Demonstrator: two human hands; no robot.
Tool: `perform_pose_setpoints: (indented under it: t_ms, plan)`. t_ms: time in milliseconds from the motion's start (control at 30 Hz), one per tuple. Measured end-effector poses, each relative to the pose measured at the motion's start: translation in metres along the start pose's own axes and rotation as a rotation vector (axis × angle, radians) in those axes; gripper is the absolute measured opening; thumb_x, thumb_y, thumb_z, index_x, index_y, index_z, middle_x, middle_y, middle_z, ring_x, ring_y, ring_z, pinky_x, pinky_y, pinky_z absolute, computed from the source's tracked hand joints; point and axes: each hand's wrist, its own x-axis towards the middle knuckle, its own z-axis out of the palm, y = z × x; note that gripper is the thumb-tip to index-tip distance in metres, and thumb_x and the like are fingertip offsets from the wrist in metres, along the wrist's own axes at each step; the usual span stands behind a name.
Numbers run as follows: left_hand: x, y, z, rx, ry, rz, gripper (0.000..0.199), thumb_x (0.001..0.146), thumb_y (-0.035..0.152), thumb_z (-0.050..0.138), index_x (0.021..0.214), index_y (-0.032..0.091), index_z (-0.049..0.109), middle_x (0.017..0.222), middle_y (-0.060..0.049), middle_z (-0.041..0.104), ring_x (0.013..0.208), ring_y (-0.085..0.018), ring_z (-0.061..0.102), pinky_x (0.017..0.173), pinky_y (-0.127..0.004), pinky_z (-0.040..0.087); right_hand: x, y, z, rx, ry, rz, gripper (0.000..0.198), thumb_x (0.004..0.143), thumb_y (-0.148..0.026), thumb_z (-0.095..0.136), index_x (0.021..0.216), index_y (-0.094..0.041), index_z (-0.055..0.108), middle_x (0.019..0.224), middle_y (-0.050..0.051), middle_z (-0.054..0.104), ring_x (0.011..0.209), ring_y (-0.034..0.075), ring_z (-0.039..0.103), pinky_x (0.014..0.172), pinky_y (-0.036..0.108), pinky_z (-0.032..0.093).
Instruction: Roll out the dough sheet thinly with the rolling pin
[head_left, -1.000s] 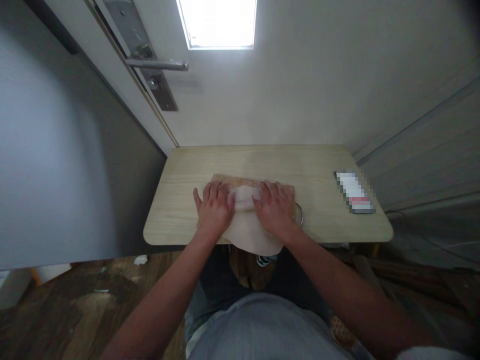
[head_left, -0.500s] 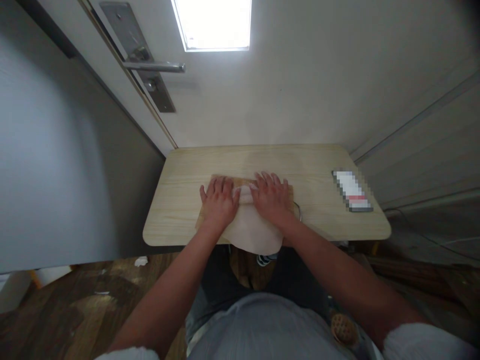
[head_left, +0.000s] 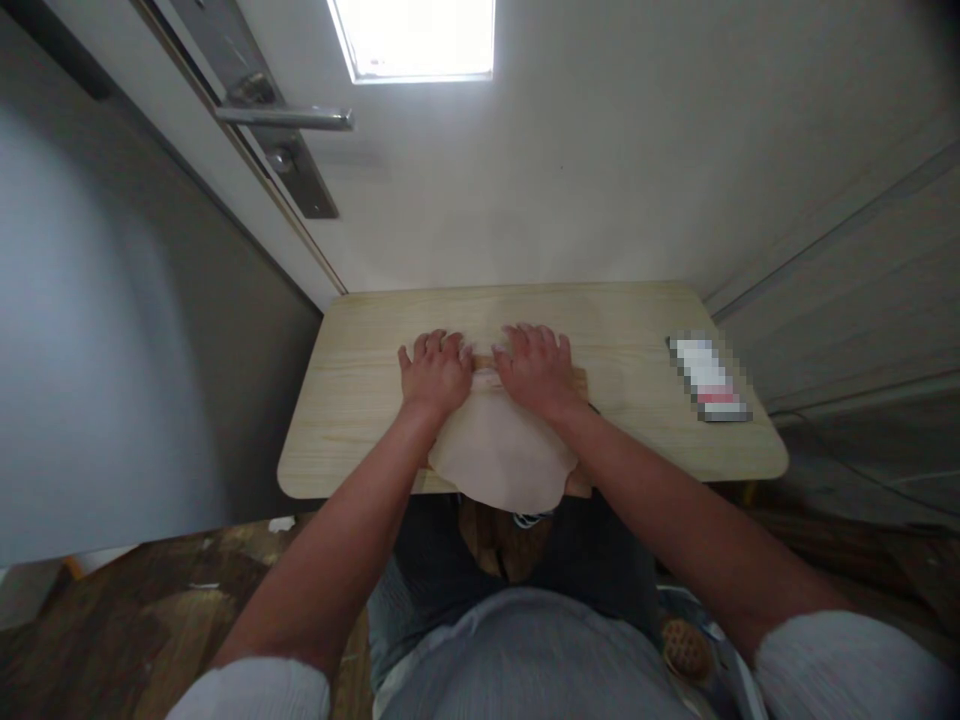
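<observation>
- On the wooden table (head_left: 630, 325), one pale dough sheet (head_left: 506, 450) lies over one wooden board (head_left: 578, 484), its near end overhanging the table edge;
- left hand (head_left: 435, 370) and right hand (head_left: 534, 367), palms down, fingers loosely spread at its far end; any grip beneath, I cannot tell;
- apparently pressing or rolling; next move likely calls for even pressure;
- two hands, one phone (head_left: 709, 380).

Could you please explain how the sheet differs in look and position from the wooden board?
The sheet is pale cream, while the board is brown. The sheet's near edge is rounded; the board shows a straight-edged corner. The sheet lies on top, and the board is underneath, mostly hidden. Both are partly covered by the right hand.
</observation>
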Motion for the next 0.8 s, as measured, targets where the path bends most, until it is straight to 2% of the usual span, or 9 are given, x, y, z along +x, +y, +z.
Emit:
perform_pose_setpoints:
  t_ms: [367, 800]
  plan:
    - [0.021, -0.002, 0.003, -0.021, -0.003, 0.003, 0.049, 0.102, 0.044, 0.023, 0.128, 0.027, 0.060, 0.141, -0.011, 0.055, 0.133, -0.034, 0.042, 0.109, -0.067, 0.027, 0.015, 0.002, 0.006, -0.004, 0.012, -0.006, 0.051, 0.102, -0.047, 0.032, 0.133, -0.017, 0.059, 0.136, 0.015, 0.059, 0.122, 0.033, 0.047, 0.105, 0.051, 0.023]
    - [0.043, -0.006, 0.003, -0.011, 0.001, 0.023, 0.050, 0.102, 0.042, 0.023, 0.118, 0.022, 0.065, 0.125, -0.015, 0.062, 0.119, -0.034, 0.051, 0.101, -0.057, 0.035, 0.036, 0.002, 0.004, -0.036, -0.049, 0.026, 0.047, 0.100, -0.047, 0.036, 0.128, -0.019, 0.062, 0.125, 0.015, 0.065, 0.114, 0.032, 0.052, 0.097, 0.048, 0.031]
